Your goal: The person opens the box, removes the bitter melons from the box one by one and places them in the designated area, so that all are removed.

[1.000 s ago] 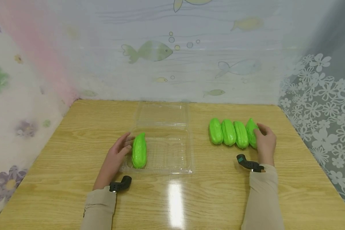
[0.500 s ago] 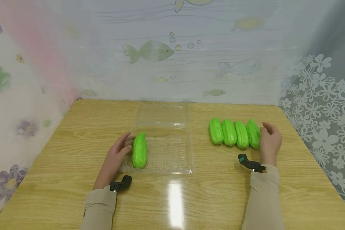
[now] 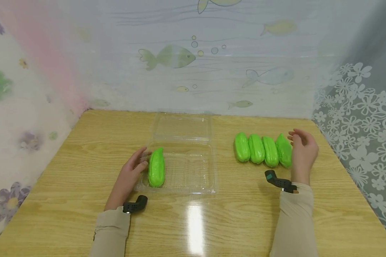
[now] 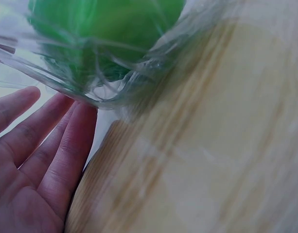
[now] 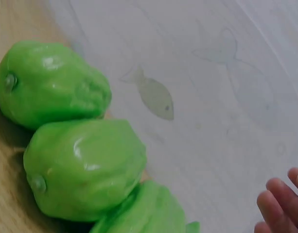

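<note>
In the head view a clear plastic clamshell box (image 3: pixel 186 171) lies with its lid laid back, and a glossy green ridged fake vegetable (image 3: pixel 156 167) lies along its left side. My left hand (image 3: pixel 132 173) is at the box's left wall, fingers extended; in the left wrist view its fingertips (image 4: pixel 83 114) touch the clear plastic below the green shape. Several like green vegetables (image 3: pixel 256 148) stand in a row to the right. Just beside the rightmost vegetable (image 3: pixel 283 150) is my right hand (image 3: pixel 303 151), holding nothing. Its loosely bent fingers (image 5: pixel 280 204) appear apart from the row in the right wrist view.
The wooden table (image 3: pixel 238 214) runs back to a wall covered with a fish-printed sheet (image 3: pixel 122 82). A flowered panel (image 3: pixel 360 142) borders the right side. Black wrist cameras (image 3: pixel 136 204) sit on both sleeves.
My right hand has come off the rightmost green vegetable and shifted slightly right and away, its fingers loosening. The left hand and the box have stayed put.
</note>
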Demonstrator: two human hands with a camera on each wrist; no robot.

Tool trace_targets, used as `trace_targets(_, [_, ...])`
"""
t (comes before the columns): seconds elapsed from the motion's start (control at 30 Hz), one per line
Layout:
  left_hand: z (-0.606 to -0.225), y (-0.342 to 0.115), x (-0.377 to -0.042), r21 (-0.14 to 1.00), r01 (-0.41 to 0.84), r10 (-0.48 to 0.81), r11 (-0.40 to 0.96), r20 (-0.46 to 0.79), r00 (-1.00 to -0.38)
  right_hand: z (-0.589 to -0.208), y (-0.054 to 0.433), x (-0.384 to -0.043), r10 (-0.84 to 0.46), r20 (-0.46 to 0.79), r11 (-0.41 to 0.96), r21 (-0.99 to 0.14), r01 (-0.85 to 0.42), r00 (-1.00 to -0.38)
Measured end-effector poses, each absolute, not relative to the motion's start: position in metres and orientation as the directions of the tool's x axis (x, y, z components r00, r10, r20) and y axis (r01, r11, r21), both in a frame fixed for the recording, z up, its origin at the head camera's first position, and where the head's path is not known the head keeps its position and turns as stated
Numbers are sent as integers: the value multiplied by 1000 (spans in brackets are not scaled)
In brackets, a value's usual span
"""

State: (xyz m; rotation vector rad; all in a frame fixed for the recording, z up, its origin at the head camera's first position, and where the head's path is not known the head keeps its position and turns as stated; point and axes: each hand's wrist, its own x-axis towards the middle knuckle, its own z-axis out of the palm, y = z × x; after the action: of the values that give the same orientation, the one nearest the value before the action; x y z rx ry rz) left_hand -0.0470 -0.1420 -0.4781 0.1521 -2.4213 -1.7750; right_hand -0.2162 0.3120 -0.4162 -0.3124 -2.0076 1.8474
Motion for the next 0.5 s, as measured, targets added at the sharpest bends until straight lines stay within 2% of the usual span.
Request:
trace_targets(0.17, [-478, -142, -47, 954, -7, -160, 301, 43, -986, -403, 297, -208, 360, 186, 90, -982, -165, -914])
trace_targets(0.5, [-479, -143, -48, 955, -13, -156, 296, 35, -987, -401, 271, -209, 231, 300, 222, -942, -250, -925])
